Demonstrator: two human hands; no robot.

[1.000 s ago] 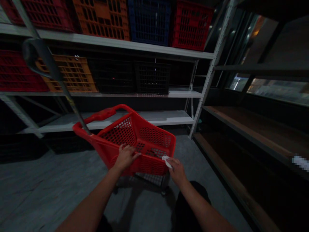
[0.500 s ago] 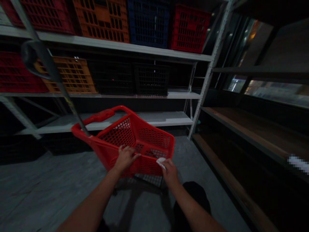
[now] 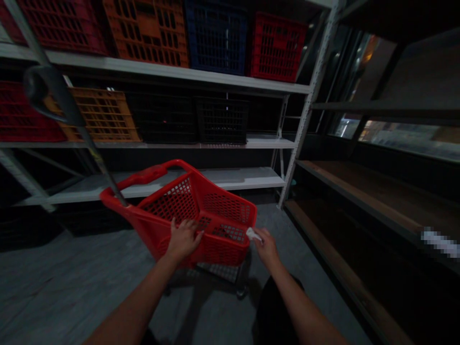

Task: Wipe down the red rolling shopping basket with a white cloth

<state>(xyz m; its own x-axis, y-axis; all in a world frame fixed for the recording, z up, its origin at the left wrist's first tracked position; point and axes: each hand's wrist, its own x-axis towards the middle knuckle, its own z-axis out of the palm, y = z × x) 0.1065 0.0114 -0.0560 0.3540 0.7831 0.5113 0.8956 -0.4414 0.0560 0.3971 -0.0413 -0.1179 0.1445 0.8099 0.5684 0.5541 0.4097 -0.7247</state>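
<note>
A red plastic shopping cart point(image 3: 223, 247) with perforated basket walls stands in front of me, its handle toward the left. My left hand point(image 3: 184, 238) rests over the near rim, fingers spread and the thumb pointing along the edge. At the basket's right front corner, my right hand point(image 3: 266, 243) pinches a small white cloth or tissue point(image 3: 253, 234); its exact kind is unclear. The cloth is at or just beside the corner, and contact cannot be made out. A metal pole with a grey grip point(image 3: 61, 96) rises from the cart's handle end.
Behind the cart, a white metal rack point(image 3: 212, 76) carries red, orange, blue and black crates, including a red crate point(image 3: 278, 47). To the right runs a shelf unit with wooden boards point(image 3: 345, 182). The cart's caster point(image 3: 241, 291) stands on the grey concrete floor point(image 3: 72, 287).
My right hand has moved right and slightly up with the white cloth, from the near rim to the corner. My left hand stays on the rim. The view has shifted slightly.
</note>
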